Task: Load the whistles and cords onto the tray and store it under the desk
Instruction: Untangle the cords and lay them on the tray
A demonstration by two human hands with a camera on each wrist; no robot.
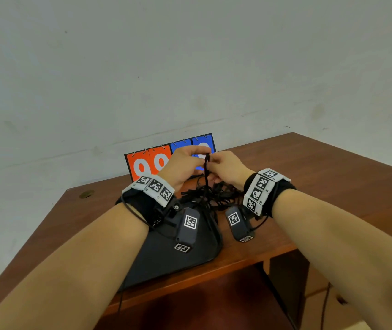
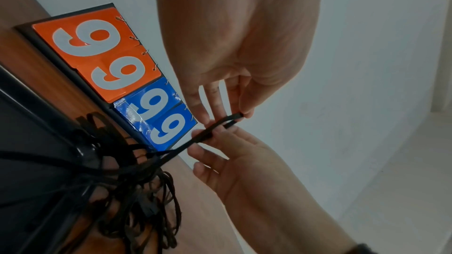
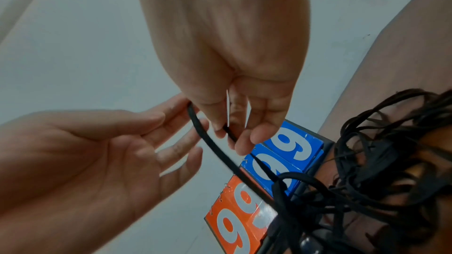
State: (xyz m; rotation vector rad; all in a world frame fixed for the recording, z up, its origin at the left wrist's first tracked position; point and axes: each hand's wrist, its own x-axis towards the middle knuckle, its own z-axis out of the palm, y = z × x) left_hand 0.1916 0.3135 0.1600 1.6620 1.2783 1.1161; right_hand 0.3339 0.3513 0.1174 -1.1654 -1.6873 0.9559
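Above the reddish-brown wooden table [image 1: 309, 167], both hands pinch one loop of thin black cord [image 2: 220, 125]: left hand [image 1: 180, 167] at its bend, right hand [image 1: 228, 167] just below. Light and limp, it likely snags; its tangled pile [image 1: 211, 196] overlaps the flat black tray [image 1: 166, 258]. A white wall stands behind.

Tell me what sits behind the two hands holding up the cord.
A scoreboard stands against the wall: two orange 9 cards show, while the hands cover most of the blue cards. The wrist views show those read 9 too.
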